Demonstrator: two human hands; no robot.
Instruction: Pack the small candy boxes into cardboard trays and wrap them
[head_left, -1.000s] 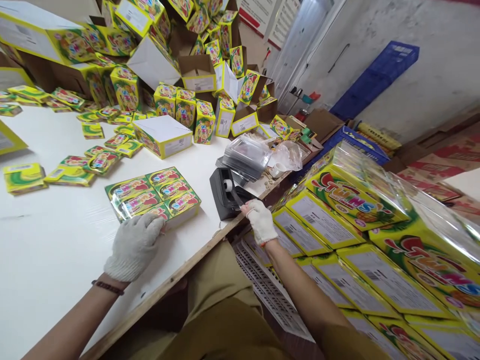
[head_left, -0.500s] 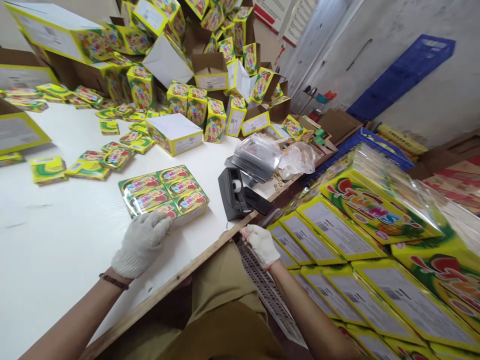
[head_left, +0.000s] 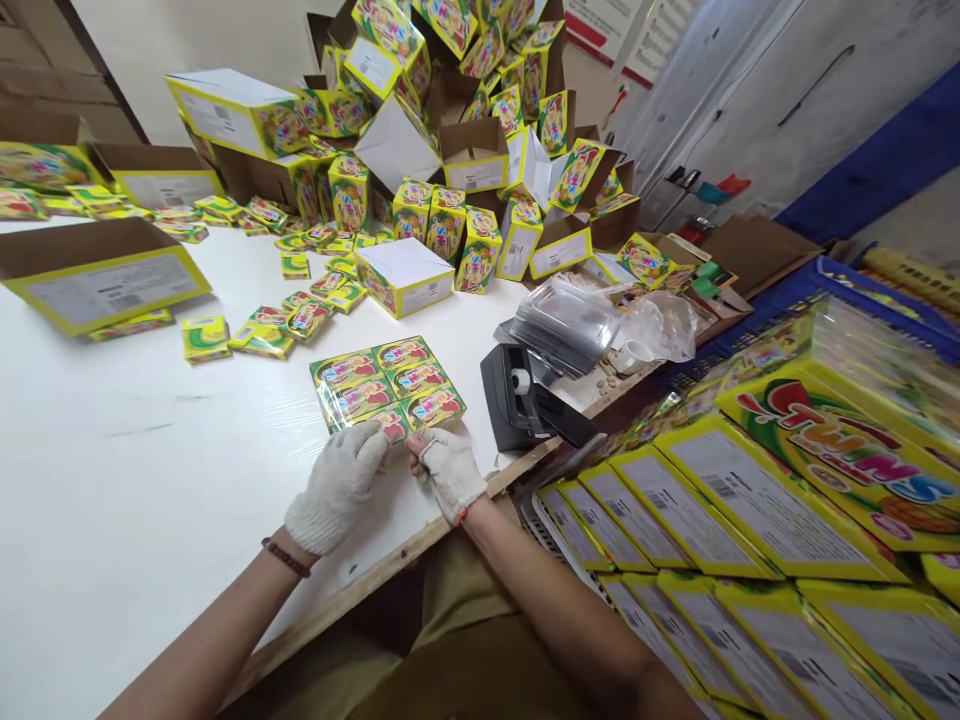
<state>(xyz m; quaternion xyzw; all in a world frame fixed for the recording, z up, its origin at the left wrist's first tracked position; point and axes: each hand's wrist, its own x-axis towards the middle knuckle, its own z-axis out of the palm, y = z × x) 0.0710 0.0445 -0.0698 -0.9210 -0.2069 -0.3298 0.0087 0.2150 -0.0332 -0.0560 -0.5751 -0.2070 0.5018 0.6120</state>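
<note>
A flat pack of small green and yellow candy boxes, laid in rows, rests on the white table. My left hand, in a white knitted glove with a bracelet at the wrist, grips the pack's near left edge, fingers close together. At the near right side of the pack is my right hand, gloved with bare fingertips showing. Its thumb and forefinger are pinched; whatever is between them is too small to make out. Just right of the pack stands a black tape dispenser with a white roll.
Open display cartons and a large heap of printed boxes fill the table's back. Loose small boxes lie left of centre. Clear plastic trays sit behind the dispenser. Stacked wrapped cartons stand right, beyond the wooden edge.
My right hand has moved from beside the tape dispenser to the near side of the pack. My left hand stays at the pack's near edge. The view has swung left.
</note>
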